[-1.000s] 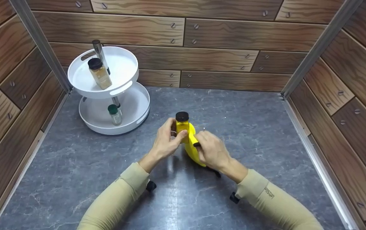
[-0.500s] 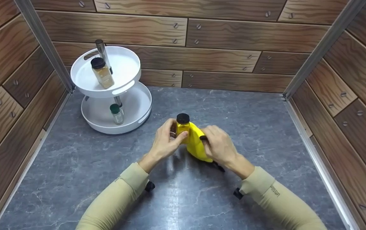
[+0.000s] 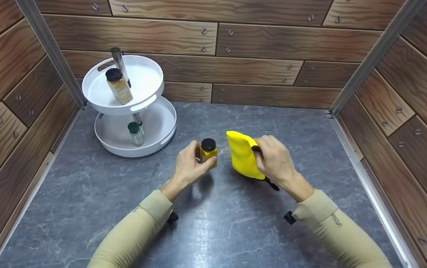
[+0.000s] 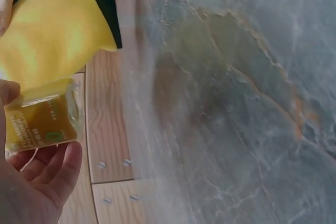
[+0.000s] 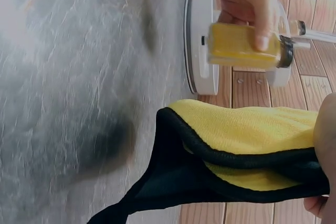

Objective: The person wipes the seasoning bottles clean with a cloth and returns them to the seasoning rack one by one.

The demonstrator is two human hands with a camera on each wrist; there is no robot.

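Observation:
My left hand (image 3: 191, 163) grips a square spice jar (image 3: 208, 154) with yellow contents and a black cap. It is held upright above the grey surface, label showing in the left wrist view. To its right, my right hand (image 3: 275, 158) pinches the top edge of a yellow cloth (image 3: 244, 158) with black trim. That cloth (image 5: 247, 129) hangs folded, a black strip trailing from its lower corner in the right wrist view. Jar and cloth are apart in the head view.
A white two-tier round stand (image 3: 135, 150) is at the back left. Its upper tray carries a black-capped spice jar (image 3: 120, 89) beside the metal post (image 3: 120, 63). On the lower tray is a small green-capped jar (image 3: 136, 134). Wood-patterned walls (image 3: 258, 70) enclose the surface.
My right hand has drawn the yellow cloth away from the jar, to the right and slightly farther back. The jar in my left hand has shifted slightly left and down in view.

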